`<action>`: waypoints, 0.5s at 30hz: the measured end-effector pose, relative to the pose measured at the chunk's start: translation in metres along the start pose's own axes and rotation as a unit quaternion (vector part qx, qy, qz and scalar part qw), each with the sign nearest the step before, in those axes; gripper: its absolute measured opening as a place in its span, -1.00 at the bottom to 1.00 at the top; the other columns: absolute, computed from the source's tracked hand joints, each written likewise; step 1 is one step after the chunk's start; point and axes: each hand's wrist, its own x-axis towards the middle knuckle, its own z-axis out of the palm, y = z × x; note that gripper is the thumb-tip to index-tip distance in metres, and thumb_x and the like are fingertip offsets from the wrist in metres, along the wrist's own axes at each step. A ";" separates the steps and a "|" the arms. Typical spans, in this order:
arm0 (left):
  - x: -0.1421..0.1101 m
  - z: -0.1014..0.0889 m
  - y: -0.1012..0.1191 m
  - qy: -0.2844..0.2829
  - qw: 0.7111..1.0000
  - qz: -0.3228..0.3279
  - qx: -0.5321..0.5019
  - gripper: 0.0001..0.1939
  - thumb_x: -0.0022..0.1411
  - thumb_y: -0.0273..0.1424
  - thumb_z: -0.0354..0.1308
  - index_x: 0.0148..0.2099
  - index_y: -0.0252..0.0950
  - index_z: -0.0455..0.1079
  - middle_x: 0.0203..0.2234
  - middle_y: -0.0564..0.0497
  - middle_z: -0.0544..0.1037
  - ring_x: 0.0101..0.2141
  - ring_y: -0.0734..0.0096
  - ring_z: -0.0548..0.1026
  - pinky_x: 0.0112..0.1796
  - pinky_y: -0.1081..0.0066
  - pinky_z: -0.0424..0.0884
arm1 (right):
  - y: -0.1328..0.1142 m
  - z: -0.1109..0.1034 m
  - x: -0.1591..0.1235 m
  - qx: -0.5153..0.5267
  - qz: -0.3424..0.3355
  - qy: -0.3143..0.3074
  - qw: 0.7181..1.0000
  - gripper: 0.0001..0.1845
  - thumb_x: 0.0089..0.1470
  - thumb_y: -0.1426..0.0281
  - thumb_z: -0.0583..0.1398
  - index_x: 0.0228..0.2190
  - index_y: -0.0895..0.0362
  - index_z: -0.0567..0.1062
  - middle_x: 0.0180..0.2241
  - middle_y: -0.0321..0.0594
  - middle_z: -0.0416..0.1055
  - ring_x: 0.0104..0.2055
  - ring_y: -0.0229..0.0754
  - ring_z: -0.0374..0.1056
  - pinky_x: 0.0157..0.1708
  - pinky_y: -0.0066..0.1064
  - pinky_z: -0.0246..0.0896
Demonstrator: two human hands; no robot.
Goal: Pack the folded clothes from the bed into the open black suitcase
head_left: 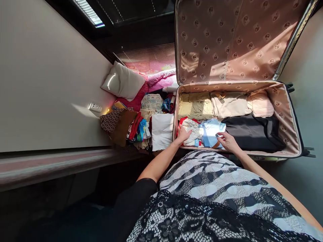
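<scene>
Inside the open suitcase [294, 127], a bunched white garment with red edging [193, 129] lies in the near left corner. My left hand [183, 134] presses on its left side, thumb and fingers spread apart. Beside it is a folded light blue garment [212, 127] with white markings. At its near right edge, my right hand [227, 141] has thumb and fingertips pinched on the cloth. Folded black clothing [249, 131] fills the near right part. Along the far side lie folded beige trousers [196, 104], a cream garment [230, 104] and a peach garment [262, 104].
The suitcase lid [222, 43] stands raised at the back. Left of the case are a folded white cloth [162, 131], a pile of coloured clothes [138, 129], a patterned folded cloth [152, 102] and a pillow [123, 80]. A wall with a socket [95, 107] bounds the left.
</scene>
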 end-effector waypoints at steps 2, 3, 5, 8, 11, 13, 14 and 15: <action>-0.007 0.016 -0.001 -0.002 0.998 -0.048 0.040 0.17 0.20 -0.25 0.53 0.62 -0.52 -0.03 0.54 -0.61 0.11 0.53 -0.27 0.20 0.42 0.11 0.24 | 0.001 -0.002 0.009 -0.023 -0.004 -0.018 1.000 -0.64 0.24 0.30 0.24 0.00 0.15 0.68 0.02 0.06 0.62 -0.16 -0.04 0.62 0.00 -0.19 0.54; -0.007 0.021 0.001 0.008 0.996 -0.065 0.058 0.18 0.23 -0.23 0.51 0.63 -0.51 -0.07 0.54 -0.60 0.10 0.53 -0.27 0.19 0.42 0.11 0.23 | 0.002 -0.003 0.014 -0.041 -0.001 -0.026 0.999 -0.64 0.26 0.32 0.24 0.02 0.16 0.68 0.04 0.06 0.62 -0.14 -0.04 0.62 0.02 -0.21 0.53; -0.002 0.026 0.006 0.044 0.990 -0.093 0.096 0.12 0.28 -0.19 0.48 0.63 -0.46 -0.05 0.51 -0.54 0.19 0.51 -0.24 0.21 0.40 0.11 0.24 | 0.006 -0.006 0.023 -0.089 0.014 -0.047 0.995 -0.62 0.28 0.37 0.23 0.06 0.18 0.67 0.08 0.07 0.62 -0.12 -0.05 0.62 0.06 -0.23 0.51; 0.004 0.029 0.011 0.078 0.980 -0.102 0.149 -0.08 0.32 -0.12 0.45 0.52 -0.37 0.17 0.43 -0.45 0.32 0.43 -0.17 0.31 0.33 0.13 0.30 | 0.012 -0.007 0.035 -0.147 0.027 -0.080 0.986 -0.59 0.30 0.41 0.21 0.12 0.20 0.66 0.10 0.08 0.62 -0.09 -0.03 0.61 0.10 -0.25 0.48; 0.005 0.032 0.009 0.077 0.975 -0.084 0.191 -0.33 0.32 -0.08 0.45 0.33 -0.28 0.40 0.37 -0.39 0.36 0.37 -0.17 0.37 0.29 0.14 0.34 | 0.016 -0.006 0.044 -0.164 0.021 -0.092 0.982 -0.55 0.30 0.42 0.21 0.16 0.23 0.63 0.13 0.13 0.60 -0.03 0.03 0.60 0.15 -0.21 0.43; 0.004 0.033 0.006 0.092 0.971 -0.062 0.212 -0.36 0.31 -0.09 0.47 0.29 -0.27 0.43 0.38 -0.40 0.33 0.36 -0.20 0.37 0.28 0.13 0.33 | 0.018 -0.004 0.048 -0.176 0.014 -0.097 0.980 -0.50 0.26 0.42 0.25 0.20 0.23 0.60 0.18 0.18 0.57 0.10 0.11 0.55 0.22 -0.17 0.37; 0.003 0.034 0.005 0.100 0.969 -0.050 0.219 -0.35 0.31 -0.11 0.47 0.30 -0.28 0.41 0.39 -0.41 0.33 0.36 -0.21 0.38 0.29 0.11 0.32 | 0.019 -0.002 0.050 -0.182 0.013 -0.101 0.978 -0.48 0.24 0.41 0.28 0.21 0.22 0.58 0.19 0.19 0.56 0.16 0.15 0.52 0.24 -0.15 0.34; 0.003 0.035 0.004 0.101 0.969 -0.037 0.224 -0.34 0.32 -0.14 0.47 0.32 -0.29 0.39 0.38 -0.43 0.34 0.36 -0.21 0.39 0.30 0.10 0.30 | 0.020 -0.001 0.051 -0.187 0.013 -0.108 0.976 -0.47 0.21 0.39 0.30 0.20 0.22 0.58 0.16 0.19 0.58 0.19 0.18 0.50 0.24 -0.13 0.33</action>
